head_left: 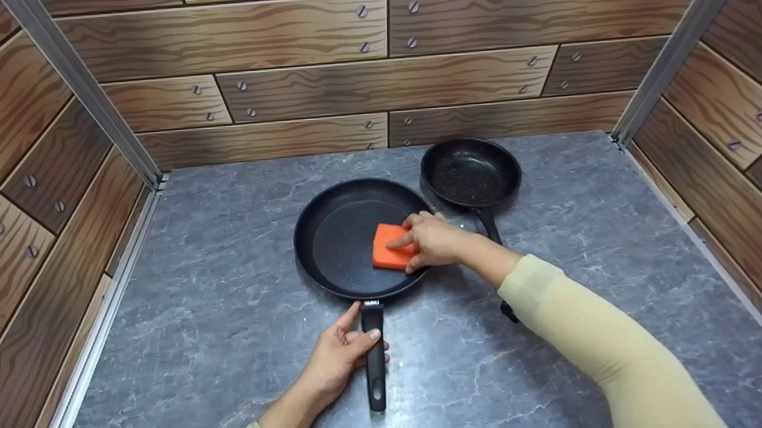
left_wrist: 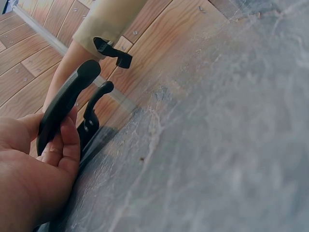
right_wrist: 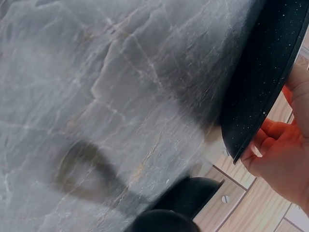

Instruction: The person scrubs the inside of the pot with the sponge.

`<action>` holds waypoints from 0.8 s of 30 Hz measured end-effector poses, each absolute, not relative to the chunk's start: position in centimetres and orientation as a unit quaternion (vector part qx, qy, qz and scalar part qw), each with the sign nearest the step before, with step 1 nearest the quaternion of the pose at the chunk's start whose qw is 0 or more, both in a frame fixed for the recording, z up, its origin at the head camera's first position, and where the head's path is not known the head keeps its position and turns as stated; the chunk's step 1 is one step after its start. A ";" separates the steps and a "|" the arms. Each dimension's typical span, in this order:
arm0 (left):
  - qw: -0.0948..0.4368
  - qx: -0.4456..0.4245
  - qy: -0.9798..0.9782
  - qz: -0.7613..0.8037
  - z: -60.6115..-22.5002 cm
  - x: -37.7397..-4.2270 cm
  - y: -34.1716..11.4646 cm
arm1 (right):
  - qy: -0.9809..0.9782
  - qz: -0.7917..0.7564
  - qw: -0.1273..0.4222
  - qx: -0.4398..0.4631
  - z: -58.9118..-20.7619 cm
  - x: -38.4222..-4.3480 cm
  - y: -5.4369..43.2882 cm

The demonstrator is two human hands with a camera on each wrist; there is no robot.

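A large black frying pan (head_left: 337, 235) lies in the middle of the table with its handle pointing toward me. My left hand (head_left: 339, 357) grips that handle (head_left: 376, 375), thumb on top and fingers underneath; the left wrist view shows the same hand (left_wrist: 53, 164) curled round it. Inside the pan, at its right side, my right hand (head_left: 433, 240) holds an orange sponge (head_left: 387, 246) flat against the bottom, index finger laid over it. In the right wrist view the right hand (right_wrist: 282, 150) shows beyond the speckled pan wall (right_wrist: 260, 72), and the sponge is mostly hidden.
A smaller black frying pan (head_left: 472, 171) stands at the back right, its handle (head_left: 488, 225) running under my right forearm. The grey marbled table (head_left: 216, 260) is bounded by wood-patterned walls (head_left: 296, 37) with metal corner posts. A black strap piece (left_wrist: 113, 52) hangs at the right sleeve.
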State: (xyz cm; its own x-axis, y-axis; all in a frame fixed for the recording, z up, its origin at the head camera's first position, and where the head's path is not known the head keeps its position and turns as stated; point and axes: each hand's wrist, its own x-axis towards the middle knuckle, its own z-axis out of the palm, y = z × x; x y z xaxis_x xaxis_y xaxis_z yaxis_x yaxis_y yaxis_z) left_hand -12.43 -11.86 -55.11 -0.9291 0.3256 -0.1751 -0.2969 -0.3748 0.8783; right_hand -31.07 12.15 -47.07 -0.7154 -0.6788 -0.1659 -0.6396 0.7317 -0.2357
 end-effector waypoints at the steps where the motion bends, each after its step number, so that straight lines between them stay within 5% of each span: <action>1: 0.187 0.013 0.526 0.830 -55.1 -12.5 -11.8 | 0.922 -0.081 0.120 -0.358 -47.1 -31.0 12.1; 24: 0.194 0.006 0.527 0.827 -55.0 -12.5 -11.9 | 0.902 -0.098 0.101 -0.409 -47.8 -29.2 10.4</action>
